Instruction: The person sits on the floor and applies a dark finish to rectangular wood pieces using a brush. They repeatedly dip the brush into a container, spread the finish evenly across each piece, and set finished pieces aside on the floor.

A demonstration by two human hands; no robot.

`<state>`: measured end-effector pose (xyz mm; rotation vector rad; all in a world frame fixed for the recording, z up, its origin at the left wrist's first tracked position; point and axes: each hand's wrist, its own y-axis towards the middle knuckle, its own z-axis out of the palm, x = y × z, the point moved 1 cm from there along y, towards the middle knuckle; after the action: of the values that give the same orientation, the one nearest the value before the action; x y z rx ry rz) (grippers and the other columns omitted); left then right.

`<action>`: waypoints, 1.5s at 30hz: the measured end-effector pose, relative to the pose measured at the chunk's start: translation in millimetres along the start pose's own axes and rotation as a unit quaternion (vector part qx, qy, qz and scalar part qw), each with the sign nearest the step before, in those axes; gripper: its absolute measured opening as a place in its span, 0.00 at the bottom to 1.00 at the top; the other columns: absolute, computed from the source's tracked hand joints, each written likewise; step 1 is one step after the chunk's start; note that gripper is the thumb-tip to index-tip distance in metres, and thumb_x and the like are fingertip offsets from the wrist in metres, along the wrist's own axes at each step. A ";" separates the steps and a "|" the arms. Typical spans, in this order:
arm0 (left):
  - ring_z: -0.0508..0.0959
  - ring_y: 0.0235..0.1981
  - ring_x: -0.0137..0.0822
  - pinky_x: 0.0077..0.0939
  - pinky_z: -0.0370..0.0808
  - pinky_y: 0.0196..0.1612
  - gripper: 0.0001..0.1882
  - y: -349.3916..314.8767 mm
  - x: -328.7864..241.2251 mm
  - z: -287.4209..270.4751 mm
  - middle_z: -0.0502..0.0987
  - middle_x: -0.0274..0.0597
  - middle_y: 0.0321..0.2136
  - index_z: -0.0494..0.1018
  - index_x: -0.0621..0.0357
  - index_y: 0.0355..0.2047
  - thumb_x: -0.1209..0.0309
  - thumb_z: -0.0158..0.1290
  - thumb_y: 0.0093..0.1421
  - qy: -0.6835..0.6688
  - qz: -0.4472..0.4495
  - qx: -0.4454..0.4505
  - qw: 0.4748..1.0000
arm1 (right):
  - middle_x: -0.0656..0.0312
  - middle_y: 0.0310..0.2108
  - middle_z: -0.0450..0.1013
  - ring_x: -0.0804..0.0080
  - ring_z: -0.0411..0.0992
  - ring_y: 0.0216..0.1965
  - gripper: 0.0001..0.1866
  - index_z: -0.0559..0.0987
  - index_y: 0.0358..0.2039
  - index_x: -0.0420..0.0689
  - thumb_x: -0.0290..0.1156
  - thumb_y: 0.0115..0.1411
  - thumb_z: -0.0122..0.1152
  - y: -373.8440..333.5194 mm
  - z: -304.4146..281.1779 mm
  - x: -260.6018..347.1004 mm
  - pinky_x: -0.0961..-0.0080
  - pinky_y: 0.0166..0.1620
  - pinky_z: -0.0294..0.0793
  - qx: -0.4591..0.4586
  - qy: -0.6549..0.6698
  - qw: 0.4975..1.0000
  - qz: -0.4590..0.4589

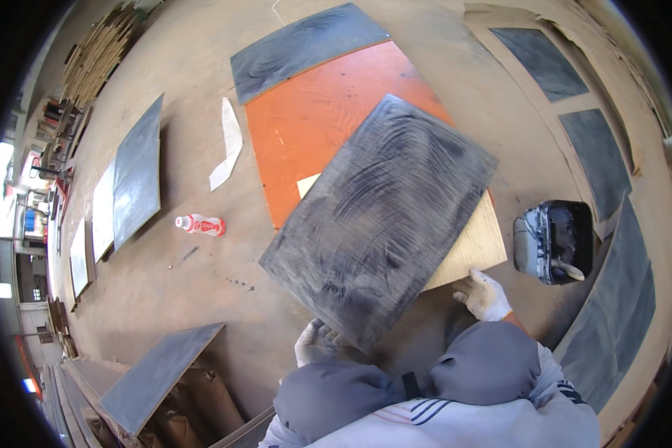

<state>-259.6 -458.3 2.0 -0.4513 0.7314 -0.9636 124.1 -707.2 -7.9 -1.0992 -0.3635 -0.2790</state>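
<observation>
Setting: dusty workshop floor (pixel 201 67), seen from above; boards are spread all around, stacked timber at upper left.
Main thing: dark grey-coated board (pixel 381 220), rectangular, held over a pale plywood sheet (pixel 478 250) and an orange board (pixel 328 127).
Long axis: runs diagonally, from lower left near the person's knees to upper right; one corner points down toward the left hand, the far short edge is aimed up-right.
Tilt: near corner appears lifted off the floor, far part lies over the orange and pale sheets; exact contact cannot be told.
Left hand (pixel 317 343): white work glove, closed on the lower corner edge of the coated board; fingers partly hidden under it.
Right hand (pixel 484 295): white glove, fingers curled at the edge of the pale plywood sheet, just beside the coated board; a firm grip cannot be told.
Right of it: black paint tub (pixel 556 239) with a tool handle inside, near the right hand.
Left of it: small plastic bottle (pixel 200 224) lying on its side, well apart; white paper strip (pixel 230 145) further up.
Other boards: second dark board (pixel 306 48) beyond the orange one; dark panels (pixel 138 172) at left, more at right edge (pixel 597 160).
In the way: knees in grey trousers (pixel 425 373) just below the board's near corner.
</observation>
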 end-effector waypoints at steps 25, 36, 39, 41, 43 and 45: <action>0.69 0.67 0.66 0.63 0.67 0.69 0.49 277.0 -268.8 146.0 0.59 0.70 0.71 0.52 0.71 0.74 0.41 0.51 0.71 0.061 0.179 0.009 0.982 | 0.47 0.58 0.75 0.44 0.79 0.56 0.20 0.68 0.63 0.40 0.30 0.74 0.58 -28.4 -3.1 -7.4 0.35 0.53 0.82 0.003 0.043 0.994 -0.099; 0.80 0.53 0.46 0.37 0.78 0.50 0.37 284.1 -278.2 122.5 0.78 0.58 0.62 0.63 0.62 0.73 0.46 0.48 0.75 0.320 0.205 -0.098 0.920 | 0.52 0.59 0.75 0.47 0.78 0.58 0.22 0.66 0.66 0.44 0.33 0.76 0.56 -10.4 13.4 -15.2 0.40 0.53 0.82 0.010 0.042 0.995 -0.088; 0.80 0.57 0.47 0.38 0.78 0.52 0.37 268.4 -273.9 107.1 0.78 0.57 0.63 0.61 0.62 0.74 0.48 0.48 0.76 0.356 0.215 -0.115 0.902 | 0.53 0.58 0.76 0.50 0.79 0.56 0.22 0.67 0.66 0.46 0.34 0.75 0.58 4.4 27.6 -6.6 0.43 0.52 0.82 -0.005 0.029 0.996 -0.090; 0.79 0.60 0.45 0.39 0.76 0.56 0.35 253.7 -272.1 99.4 0.78 0.54 0.63 0.62 0.61 0.74 0.50 0.50 0.76 0.373 0.221 -0.096 0.896 | 0.54 0.58 0.76 0.51 0.79 0.54 0.22 0.68 0.66 0.47 0.34 0.75 0.58 11.2 49.2 -3.5 0.44 0.52 0.81 0.003 0.032 0.996 -0.087; 0.78 0.61 0.44 0.39 0.75 0.57 0.33 244.7 -263.9 100.2 0.78 0.51 0.64 0.64 0.58 0.72 0.50 0.50 0.76 0.412 0.239 -0.079 0.876 | 0.55 0.59 0.76 0.52 0.79 0.54 0.22 0.68 0.66 0.47 0.34 0.75 0.59 16.3 67.1 2.3 0.45 0.52 0.80 0.003 0.033 0.996 -0.082; 0.73 0.68 0.41 0.38 0.71 0.65 0.36 236.9 -240.8 115.6 0.73 0.48 0.68 0.62 0.61 0.75 0.52 0.52 0.75 0.430 0.246 -0.056 0.867 | 0.55 0.58 0.76 0.52 0.79 0.54 0.21 0.69 0.65 0.46 0.34 0.75 0.58 20.6 62.6 11.3 0.45 0.52 0.80 -0.004 0.035 0.996 -0.081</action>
<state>-126.7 -127.2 14.0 0.1134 1.6287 -0.6022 133.3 -642.3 5.5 -1.0669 -0.3905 -0.4616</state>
